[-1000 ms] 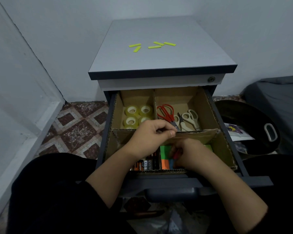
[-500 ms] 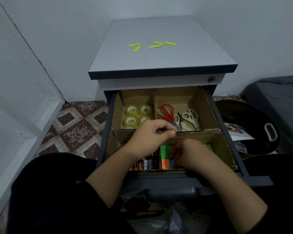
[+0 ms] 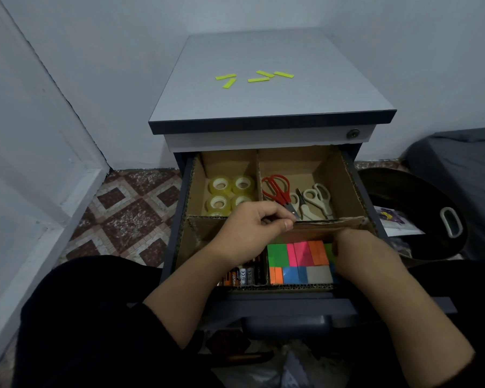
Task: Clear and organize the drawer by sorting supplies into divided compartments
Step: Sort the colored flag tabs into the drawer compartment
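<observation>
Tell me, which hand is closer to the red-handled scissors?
Left. The left hand pinches the cardboard divider right by the red-handled scissors; the right hand is lower, among colourful sticky notes.

Grey cabinet top point(image 3: 277, 105): five yellow-green strips point(image 3: 254, 77) lying flat near its middle. Beneath, open drawer point(image 3: 263, 301) lined with cardboard divider point(image 3: 328, 222), four compartments.

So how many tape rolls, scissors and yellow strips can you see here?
Tape rolls: 5 visible, one partly hidden by the left hand
Scissors: 3, one red and two pale
Yellow strips on the cabinet top: 5
Total: 13
</observation>
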`<state>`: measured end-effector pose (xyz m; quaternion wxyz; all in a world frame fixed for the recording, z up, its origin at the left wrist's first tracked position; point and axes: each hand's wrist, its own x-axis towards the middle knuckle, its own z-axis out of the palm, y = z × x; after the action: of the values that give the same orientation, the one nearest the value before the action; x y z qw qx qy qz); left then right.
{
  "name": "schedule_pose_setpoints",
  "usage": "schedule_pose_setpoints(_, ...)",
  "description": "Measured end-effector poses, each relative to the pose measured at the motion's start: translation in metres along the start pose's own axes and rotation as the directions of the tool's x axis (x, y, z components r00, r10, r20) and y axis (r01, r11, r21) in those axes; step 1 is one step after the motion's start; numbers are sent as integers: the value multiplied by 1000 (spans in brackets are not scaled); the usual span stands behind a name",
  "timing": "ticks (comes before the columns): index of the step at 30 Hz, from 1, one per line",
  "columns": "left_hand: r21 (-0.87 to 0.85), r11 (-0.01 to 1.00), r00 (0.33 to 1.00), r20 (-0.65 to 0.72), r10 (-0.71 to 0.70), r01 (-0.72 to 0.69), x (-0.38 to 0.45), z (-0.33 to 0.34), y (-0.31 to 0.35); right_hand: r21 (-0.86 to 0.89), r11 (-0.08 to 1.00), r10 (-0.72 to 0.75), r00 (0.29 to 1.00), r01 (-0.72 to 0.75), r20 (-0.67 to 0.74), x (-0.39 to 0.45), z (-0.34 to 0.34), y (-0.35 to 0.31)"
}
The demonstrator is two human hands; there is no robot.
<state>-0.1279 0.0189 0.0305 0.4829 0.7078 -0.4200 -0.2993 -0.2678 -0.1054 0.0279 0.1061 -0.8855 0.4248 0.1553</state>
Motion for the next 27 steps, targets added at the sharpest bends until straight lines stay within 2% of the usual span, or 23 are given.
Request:
schedule_pose_setpoints(24, 28, 1000, 1000, -9, 10, -10, 0, 0, 0, 21, 999, 38, 999, -39, 12, 0, -3, -5)
schedule_pose_setpoints(27, 24, 1000, 1000, -9, 7, -7, 0, 0, 0, 11, 999, 40, 999, -40, -18, 0, -4, -3)
